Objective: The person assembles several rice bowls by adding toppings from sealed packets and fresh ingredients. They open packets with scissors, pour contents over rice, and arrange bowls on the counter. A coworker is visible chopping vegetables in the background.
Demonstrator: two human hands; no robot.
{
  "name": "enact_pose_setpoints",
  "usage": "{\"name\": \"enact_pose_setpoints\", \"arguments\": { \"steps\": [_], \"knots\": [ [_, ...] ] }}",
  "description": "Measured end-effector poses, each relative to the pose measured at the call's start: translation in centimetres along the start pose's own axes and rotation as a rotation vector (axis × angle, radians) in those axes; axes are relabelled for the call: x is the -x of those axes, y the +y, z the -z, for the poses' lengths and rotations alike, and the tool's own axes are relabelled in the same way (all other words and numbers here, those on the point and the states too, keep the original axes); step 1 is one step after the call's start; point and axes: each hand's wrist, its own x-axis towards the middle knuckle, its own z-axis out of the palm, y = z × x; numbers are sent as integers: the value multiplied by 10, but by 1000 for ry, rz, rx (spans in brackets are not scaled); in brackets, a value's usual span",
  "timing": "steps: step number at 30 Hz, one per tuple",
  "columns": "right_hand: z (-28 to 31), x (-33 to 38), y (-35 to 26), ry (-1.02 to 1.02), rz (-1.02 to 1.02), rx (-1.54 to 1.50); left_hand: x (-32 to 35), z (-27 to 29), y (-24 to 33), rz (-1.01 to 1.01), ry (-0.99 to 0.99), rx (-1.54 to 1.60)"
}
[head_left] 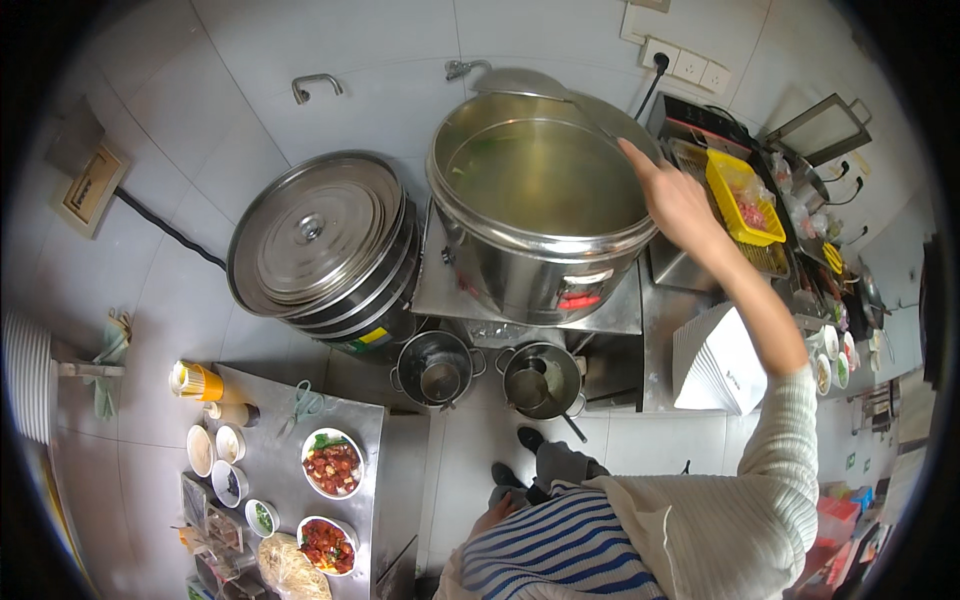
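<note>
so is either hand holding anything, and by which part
The right hand reaches over the pot rim; any grip is hidden. The left hand holds nothing.

Big open pot (545, 205) sits on a stand at the back wall, lidded pot (320, 240) just to its left. Right hand (675, 200) is over the open pot's right rim, w/ a basket (742, 195) further right. Two small pots (490, 372) on the floor in front. Side table (375, 440) bottom-left w/ bowls (332, 463) on it.
</note>
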Motion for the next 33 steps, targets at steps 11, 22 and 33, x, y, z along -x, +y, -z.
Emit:
{"name": "enact_pose_setpoints", "arguments": {
  "steps": [11, 22, 33],
  "knots": [
    [-121, -140, 37, -673, 43, -429, 10, -28, 6, 196, 127, 89],
    [-72, -85, 69, -1059, -515, -1493, -46, -46, 105, -4, 192, 9],
    [19, 43, 109, -820, -693, -1750, -54, -63, 101, 80, -55, -90]
  ]
}}
